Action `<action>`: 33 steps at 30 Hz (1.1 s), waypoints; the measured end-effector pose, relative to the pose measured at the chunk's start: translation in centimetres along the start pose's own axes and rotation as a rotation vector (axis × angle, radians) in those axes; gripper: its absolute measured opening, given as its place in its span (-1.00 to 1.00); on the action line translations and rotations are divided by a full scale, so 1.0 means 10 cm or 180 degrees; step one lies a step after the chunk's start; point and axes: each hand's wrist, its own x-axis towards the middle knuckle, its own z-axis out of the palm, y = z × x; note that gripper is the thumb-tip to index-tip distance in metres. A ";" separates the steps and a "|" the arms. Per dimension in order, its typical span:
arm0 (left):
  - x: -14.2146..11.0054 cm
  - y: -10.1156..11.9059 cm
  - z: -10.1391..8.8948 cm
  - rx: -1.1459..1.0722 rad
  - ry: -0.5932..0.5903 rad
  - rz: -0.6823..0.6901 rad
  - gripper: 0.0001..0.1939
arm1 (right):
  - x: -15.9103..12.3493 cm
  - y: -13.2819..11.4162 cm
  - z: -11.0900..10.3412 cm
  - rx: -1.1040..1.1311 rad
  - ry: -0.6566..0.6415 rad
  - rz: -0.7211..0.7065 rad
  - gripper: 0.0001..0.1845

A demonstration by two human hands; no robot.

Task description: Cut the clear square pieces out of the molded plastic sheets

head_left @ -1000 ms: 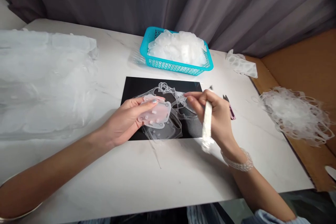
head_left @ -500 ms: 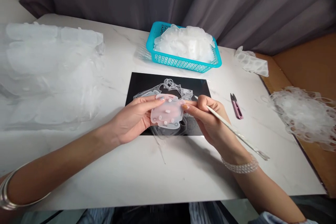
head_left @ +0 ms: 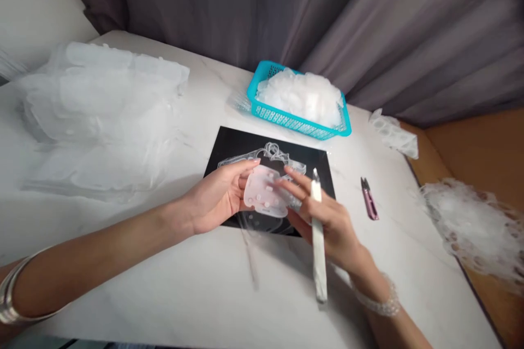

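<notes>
My left hand (head_left: 216,196) is closed around the left edge of a translucent, milky silicone-like piece (head_left: 266,193) with notched edges and several small raised bumps. Between the fingers of my right hand (head_left: 327,223) rests a slim white-handled pen-shaped tool (head_left: 319,262) with a pointed metal tip, now standing nearly upright. The right fingertips reach to the right edge of the piece; whether they press on it is unclear. Under both hands lies a black mat (head_left: 233,139), with clear cut-out scraps (head_left: 276,152) at its far side.
A blue basket (head_left: 303,130) heaped with milky pieces stands behind the mat. Stacked translucent sheets (head_left: 102,114) lie to the left. Pink thread snips (head_left: 370,202) rest on the right, near a cardboard box (head_left: 475,125) with a scrap pile (head_left: 470,223). A perforated offcut (head_left: 393,133) lies at back right.
My right hand has loosened from the piece and spread its fingers, and the white tool has swung from slanting to nearly upright. The left hand still holds the piece. The view has tilted.
</notes>
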 end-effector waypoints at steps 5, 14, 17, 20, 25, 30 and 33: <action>-0.01 0.04 -0.09 0.0161 0.0246 0.0035 -0.51 | 0.16 0.18 -0.13 0.0111 0.1229 0.1121 -0.49; 0.02 0.09 -0.24 0.1193 0.0303 0.0920 -0.53 | 1.36 1.18 -0.87 -0.0774 0.2190 0.1210 -0.79; 0.03 0.11 -0.27 0.1668 0.0637 0.1167 -0.52 | 1.40 1.32 -0.82 -0.0817 0.1713 0.1213 -0.90; 0.08 0.14 -0.33 0.2043 0.0908 0.1394 -0.50 | 1.09 1.26 -0.85 -0.0894 0.1606 0.1297 -0.89; 0.30 0.10 -0.52 0.3164 0.0915 0.1941 -0.47 | 0.31 1.00 -0.87 -0.0583 0.1025 0.1716 -0.65; 0.45 0.07 -0.61 0.5184 0.1077 0.2540 -0.45 | 0.01 0.82 -0.44 -0.0139 0.0212 0.1884 -0.61; 0.49 0.09 -0.61 0.5506 0.1246 0.2477 -0.57 | 0.11 0.74 -0.20 0.0001 0.0098 0.1776 -0.62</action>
